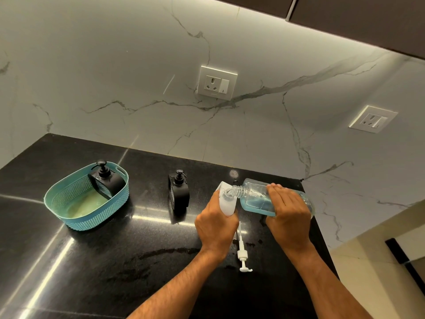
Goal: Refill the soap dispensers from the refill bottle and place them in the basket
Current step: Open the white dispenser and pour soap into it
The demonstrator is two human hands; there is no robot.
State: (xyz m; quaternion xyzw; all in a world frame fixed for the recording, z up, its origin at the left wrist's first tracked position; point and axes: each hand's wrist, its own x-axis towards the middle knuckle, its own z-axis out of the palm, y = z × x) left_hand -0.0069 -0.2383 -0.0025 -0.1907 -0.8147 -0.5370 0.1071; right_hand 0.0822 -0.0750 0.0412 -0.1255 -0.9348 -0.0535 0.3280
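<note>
My right hand tips a clear refill bottle of blue liquid, its neck resting in the open mouth of a white soap dispenser. My left hand grips that white dispenser from below. Its white pump lies loose on the black counter between my wrists. A black pump dispenser stands upright on the counter left of my hands. Another black dispenser leans inside the teal basket at the far left.
The black counter shows wet smears near the pump. Its right edge drops off beside my right forearm. A marble backsplash carries two wall sockets. Dark cabinets hang overhead.
</note>
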